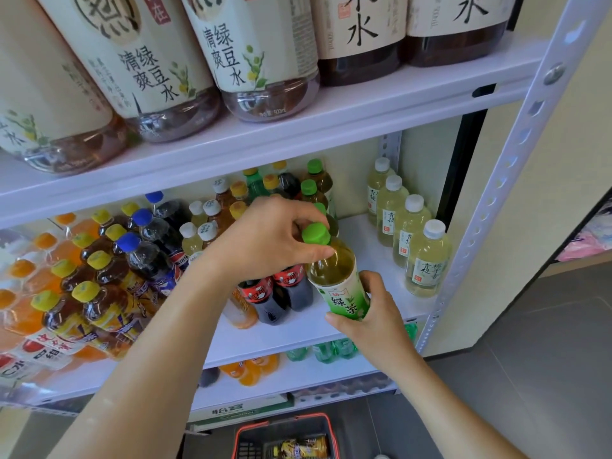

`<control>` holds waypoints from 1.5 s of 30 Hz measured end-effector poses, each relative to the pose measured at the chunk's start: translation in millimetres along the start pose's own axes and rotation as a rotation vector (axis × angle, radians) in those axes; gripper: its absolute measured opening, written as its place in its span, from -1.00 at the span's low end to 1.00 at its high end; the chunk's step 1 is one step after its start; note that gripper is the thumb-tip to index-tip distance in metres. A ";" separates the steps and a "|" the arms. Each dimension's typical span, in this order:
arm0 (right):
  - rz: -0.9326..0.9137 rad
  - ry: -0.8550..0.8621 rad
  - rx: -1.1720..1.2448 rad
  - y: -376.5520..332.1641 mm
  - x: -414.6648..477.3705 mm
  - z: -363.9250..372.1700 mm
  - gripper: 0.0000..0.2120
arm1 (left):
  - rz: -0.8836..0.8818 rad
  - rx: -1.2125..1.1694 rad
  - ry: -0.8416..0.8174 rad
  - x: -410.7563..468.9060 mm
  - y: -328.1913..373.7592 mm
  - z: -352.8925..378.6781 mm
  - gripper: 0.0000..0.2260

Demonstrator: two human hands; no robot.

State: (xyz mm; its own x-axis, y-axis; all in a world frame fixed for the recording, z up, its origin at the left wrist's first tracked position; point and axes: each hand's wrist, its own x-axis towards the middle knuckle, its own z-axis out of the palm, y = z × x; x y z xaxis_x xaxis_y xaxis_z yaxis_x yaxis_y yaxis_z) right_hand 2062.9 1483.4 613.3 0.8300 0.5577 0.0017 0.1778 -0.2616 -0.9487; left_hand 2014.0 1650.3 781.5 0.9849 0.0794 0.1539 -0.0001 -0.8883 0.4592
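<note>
A green tea bottle (334, 273) with a green cap and a green-and-white label is held tilted in front of the middle shelf (298, 329). My left hand (265, 240) pinches its neck just under the cap with thumb and fingers. My right hand (371, 313) grips the lower labelled part from below and the right. The bottle's base is hidden behind my right hand.
The white metal shelf holds dark cola bottles (275, 293), yellow-capped tea bottles (99, 293), orange drinks (20, 313) and a row of pale white-capped bottles (420, 256) at the right. Large bottles (258, 58) stand on the upper shelf. A red-rimmed basket (284, 438) sits on the floor below.
</note>
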 end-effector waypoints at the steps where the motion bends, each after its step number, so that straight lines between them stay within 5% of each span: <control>1: 0.028 -0.006 -0.080 4.4 5.0 1.1 -0.44 | 0.029 0.102 -0.003 3.1 -0.3 6.3 -0.69; 9: 0.200 -0.280 0.146 16.5 18.2 4.6 -0.47 | -0.013 0.576 -0.172 21.4 -26.0 52.6 -0.70; 17: 0.133 0.099 0.169 28.5 10.8 -26.6 -0.68 | -0.119 0.836 -0.107 34.8 -18.1 63.9 -0.71; 22: 0.106 0.326 0.188 30.7 2.7 -44.6 -0.65 | 0.150 0.549 -0.062 80.1 28.0 105.9 -0.71; 25: 0.138 0.323 0.210 32.2 1.3 -49.5 -0.59 | 0.142 0.350 -0.242 112.4 49.5 144.4 -0.56; 28: 0.174 0.295 0.196 35.3 0.8 -56.0 -0.57 | 0.138 0.350 -0.354 129.1 47.1 166.3 -0.60; 33: 0.142 0.248 0.124 41.0 -1.4 -62.0 -0.50 | 0.138 0.380 -0.289 116.7 35.2 152.3 -0.71; 37: 0.099 0.130 0.270 40.0 -0.2 -66.6 -0.39 | 0.143 0.365 0.052 89.7 29.5 115.1 -0.72; 40: 0.123 -0.073 0.411 26.4 -3.5 -79.0 -0.37 | 0.013 0.166 0.175 78.0 30.8 82.7 -0.78; 45: 0.230 -0.177 0.758 9.3 -9.8 -93.1 -0.40 | -0.204 -0.229 0.132 74.8 23.7 59.9 -0.69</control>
State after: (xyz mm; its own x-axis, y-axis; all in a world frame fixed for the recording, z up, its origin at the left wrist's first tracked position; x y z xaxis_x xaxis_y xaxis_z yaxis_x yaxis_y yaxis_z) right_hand 2105.6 1402.1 633.9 0.6950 0.6878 -0.2094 -0.4464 0.1845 -0.8756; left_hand 2098.0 1608.1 751.5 0.9376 0.3167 0.1436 0.1414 -0.7244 0.6747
